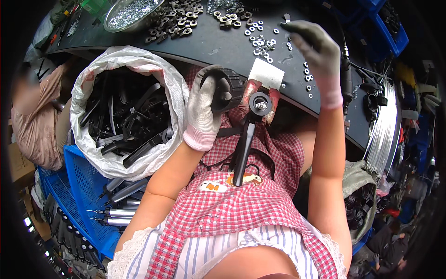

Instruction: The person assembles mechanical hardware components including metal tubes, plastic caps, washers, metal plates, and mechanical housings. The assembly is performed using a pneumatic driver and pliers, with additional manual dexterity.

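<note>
My left hand (202,116), in a whitish work glove, grips a black wheel (229,89) with a ribbed rim, its fingers hooked into the hollow. Over the dark table my gloved right hand (318,53) reaches out, thumb and fingers apart. A small metal washer (287,17) lies at its fingertips. A black tube (244,151) with a round end cap (260,104) leans on my lap. From the cap's middle sticks a threaded bolt or spring; I cannot tell which. Just beyond it, two red, worn supports (273,106) stand under a pale plate (266,73) at the table's edge.
On the table (223,42) lie loose washers (262,45), metal nuts (174,21) and a metal bowl (131,16) of small hardware. At left, a white sack (83,135) holds black parts, above a blue crate (86,186). Another person (42,121) sits far left. Metal rods (383,125) lie right.
</note>
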Tool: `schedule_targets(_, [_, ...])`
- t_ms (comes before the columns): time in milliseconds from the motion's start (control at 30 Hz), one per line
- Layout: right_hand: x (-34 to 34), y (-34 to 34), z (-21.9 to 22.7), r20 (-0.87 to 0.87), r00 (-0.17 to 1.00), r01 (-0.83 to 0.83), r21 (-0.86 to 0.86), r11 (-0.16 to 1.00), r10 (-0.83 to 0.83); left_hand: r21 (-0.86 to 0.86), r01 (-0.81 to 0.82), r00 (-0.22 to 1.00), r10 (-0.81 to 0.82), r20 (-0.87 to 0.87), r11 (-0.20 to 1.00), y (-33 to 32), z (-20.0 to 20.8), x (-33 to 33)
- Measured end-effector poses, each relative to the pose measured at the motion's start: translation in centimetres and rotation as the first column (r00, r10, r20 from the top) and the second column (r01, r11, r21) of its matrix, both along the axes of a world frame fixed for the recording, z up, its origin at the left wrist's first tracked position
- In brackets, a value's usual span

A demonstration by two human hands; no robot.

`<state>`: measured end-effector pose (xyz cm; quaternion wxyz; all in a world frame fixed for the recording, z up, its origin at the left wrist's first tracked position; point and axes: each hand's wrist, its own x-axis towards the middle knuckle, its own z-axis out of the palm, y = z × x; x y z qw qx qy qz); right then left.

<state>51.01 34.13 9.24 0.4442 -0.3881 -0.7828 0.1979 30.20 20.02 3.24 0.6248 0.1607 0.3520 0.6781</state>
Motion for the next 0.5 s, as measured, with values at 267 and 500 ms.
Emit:
schedule_targets(267, [-0.3,-12.7,-2.8,0.337,0.939,-0.080,-0.003,0.997,0.076,0.090,-0.020,0.999,0.023,-0.037,0.996,0.4,0.3,1.5])
schedule_targets(500, [-2.5,-12.4,-2.4,-0.159,0.981,-0.130,-0.099,0.987,0.113,0.340,0.165,0.913,-0.013,-0.408,0.926,1.0,1.2,3.3])
